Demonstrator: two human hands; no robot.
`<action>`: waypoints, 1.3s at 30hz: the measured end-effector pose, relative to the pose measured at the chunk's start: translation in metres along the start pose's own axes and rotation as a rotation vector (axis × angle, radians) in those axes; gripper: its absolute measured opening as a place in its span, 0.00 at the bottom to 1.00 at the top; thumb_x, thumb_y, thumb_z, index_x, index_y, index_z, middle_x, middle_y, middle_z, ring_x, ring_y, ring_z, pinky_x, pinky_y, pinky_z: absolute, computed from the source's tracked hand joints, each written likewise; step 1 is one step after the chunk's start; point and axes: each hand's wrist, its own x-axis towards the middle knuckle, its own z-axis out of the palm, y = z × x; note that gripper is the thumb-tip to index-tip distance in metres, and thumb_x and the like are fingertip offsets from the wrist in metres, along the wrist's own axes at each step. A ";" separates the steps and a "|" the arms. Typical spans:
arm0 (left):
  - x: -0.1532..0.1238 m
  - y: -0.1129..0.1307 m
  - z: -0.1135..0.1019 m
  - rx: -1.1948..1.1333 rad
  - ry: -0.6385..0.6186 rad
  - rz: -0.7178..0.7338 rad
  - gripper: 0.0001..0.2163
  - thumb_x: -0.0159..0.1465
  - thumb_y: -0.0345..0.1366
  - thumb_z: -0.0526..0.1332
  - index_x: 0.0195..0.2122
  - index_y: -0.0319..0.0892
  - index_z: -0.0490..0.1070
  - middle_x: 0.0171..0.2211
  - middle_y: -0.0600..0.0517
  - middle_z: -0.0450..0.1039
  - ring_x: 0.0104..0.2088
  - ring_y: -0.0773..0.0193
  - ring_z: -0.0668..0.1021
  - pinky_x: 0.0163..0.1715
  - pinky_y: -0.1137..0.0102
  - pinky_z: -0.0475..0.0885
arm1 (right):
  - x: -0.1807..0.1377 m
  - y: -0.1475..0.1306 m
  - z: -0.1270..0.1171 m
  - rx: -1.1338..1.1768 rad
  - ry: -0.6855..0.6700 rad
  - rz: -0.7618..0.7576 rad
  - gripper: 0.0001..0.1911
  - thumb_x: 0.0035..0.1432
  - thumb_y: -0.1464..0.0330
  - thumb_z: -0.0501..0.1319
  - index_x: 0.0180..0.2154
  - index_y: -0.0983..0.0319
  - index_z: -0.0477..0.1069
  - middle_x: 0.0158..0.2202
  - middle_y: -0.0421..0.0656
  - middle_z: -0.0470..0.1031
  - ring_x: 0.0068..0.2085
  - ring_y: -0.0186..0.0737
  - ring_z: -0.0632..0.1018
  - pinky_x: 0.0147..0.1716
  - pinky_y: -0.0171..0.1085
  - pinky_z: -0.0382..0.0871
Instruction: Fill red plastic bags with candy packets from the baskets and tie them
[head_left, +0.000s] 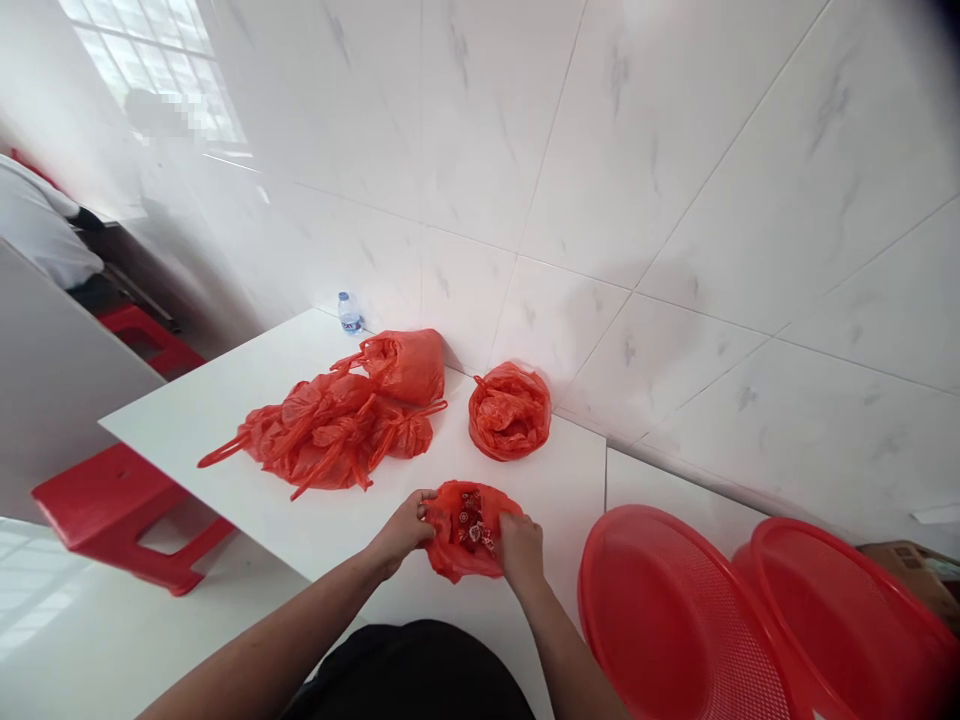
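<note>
Near the front edge of the white table, a red plastic bag (pixel 457 560) stands with its mouth spread wide. My left hand (pixel 405 530) pinches its left rim, and my right hand (pixel 523 548) is closed on the right rim. Inside lie small dark-red and white patterned pieces (pixel 474 522), too small to name. Just beyond is another red plastic bag (pixel 511 410), its rim rolled into a round shape. Several tied red bags (pixel 322 430) are heaped to the left, with a fuller red bag (pixel 409 366) behind them.
A small water bottle (pixel 349 313) stands by the tiled wall. Two red plastic baskets (pixel 660 610) are at the right, with a cardboard box (pixel 911 570) beyond. Below the white table (pixel 195 400) at left is a red stool (pixel 112 500). A person in a white top (pixel 41 225) is at far left.
</note>
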 end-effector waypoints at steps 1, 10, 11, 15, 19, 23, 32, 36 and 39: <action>0.002 0.004 -0.003 0.027 0.004 0.032 0.29 0.43 0.23 0.60 0.48 0.42 0.60 0.34 0.51 0.75 0.31 0.62 0.77 0.29 0.68 0.72 | 0.000 0.002 -0.009 0.013 0.004 0.026 0.09 0.53 0.71 0.54 0.31 0.60 0.73 0.29 0.46 0.77 0.36 0.46 0.75 0.40 0.42 0.64; 0.013 0.083 -0.026 0.459 0.176 0.473 0.23 0.46 0.22 0.54 0.45 0.41 0.68 0.40 0.48 0.76 0.40 0.60 0.78 0.40 0.66 0.72 | -0.028 -0.001 -0.137 0.737 0.192 0.143 0.14 0.55 0.55 0.58 0.31 0.59 0.69 0.28 0.38 0.72 0.32 0.38 0.72 0.33 0.36 0.65; 0.010 0.092 -0.024 0.501 0.209 0.508 0.22 0.47 0.23 0.54 0.44 0.42 0.69 0.41 0.48 0.76 0.41 0.60 0.77 0.41 0.66 0.71 | -0.034 -0.004 -0.144 0.738 0.205 0.159 0.14 0.54 0.55 0.59 0.32 0.59 0.70 0.30 0.40 0.74 0.34 0.40 0.73 0.35 0.36 0.66; -0.006 0.112 -0.009 0.491 0.196 0.546 0.19 0.50 0.26 0.57 0.44 0.43 0.71 0.43 0.49 0.75 0.39 0.60 0.76 0.40 0.66 0.71 | -0.052 -0.015 -0.147 0.764 0.296 0.149 0.12 0.52 0.57 0.62 0.34 0.58 0.71 0.53 0.46 0.71 0.51 0.47 0.72 0.46 0.40 0.66; -0.021 0.117 0.016 0.239 -0.086 0.446 0.19 0.50 0.29 0.62 0.45 0.41 0.70 0.45 0.47 0.73 0.41 0.59 0.75 0.36 0.68 0.71 | -0.054 -0.022 -0.128 1.082 0.246 0.125 0.10 0.54 0.58 0.62 0.32 0.58 0.68 0.41 0.45 0.75 0.42 0.42 0.75 0.41 0.41 0.68; -0.040 0.123 0.042 0.035 -0.358 0.328 0.18 0.49 0.27 0.65 0.43 0.41 0.70 0.46 0.47 0.72 0.46 0.58 0.73 0.41 0.67 0.69 | -0.055 -0.031 -0.112 1.359 0.189 0.115 0.15 0.59 0.55 0.55 0.27 0.58 0.61 0.18 0.33 0.60 0.20 0.30 0.60 0.22 0.33 0.58; -0.063 0.126 0.069 -0.138 -0.681 0.227 0.16 0.54 0.31 0.66 0.44 0.43 0.70 0.48 0.47 0.71 0.53 0.55 0.71 0.51 0.60 0.65 | -0.071 -0.060 -0.095 0.986 -0.280 0.041 0.23 0.55 0.56 0.59 0.50 0.59 0.66 0.21 0.33 0.63 0.23 0.31 0.62 0.24 0.33 0.58; -0.055 0.112 0.072 0.044 -0.663 0.256 0.14 0.55 0.32 0.64 0.43 0.43 0.70 0.47 0.46 0.71 0.49 0.55 0.73 0.46 0.61 0.68 | -0.062 -0.059 -0.075 0.952 -0.263 0.146 0.21 0.56 0.52 0.57 0.22 0.61 0.64 0.17 0.34 0.59 0.20 0.29 0.58 0.22 0.33 0.51; -0.047 0.098 0.071 0.421 -0.401 0.426 0.11 0.54 0.30 0.62 0.39 0.43 0.72 0.41 0.48 0.72 0.42 0.58 0.74 0.41 0.64 0.69 | -0.057 -0.052 -0.067 1.128 -0.167 0.302 0.23 0.56 0.50 0.57 0.21 0.60 0.62 0.16 0.33 0.55 0.19 0.29 0.55 0.20 0.34 0.48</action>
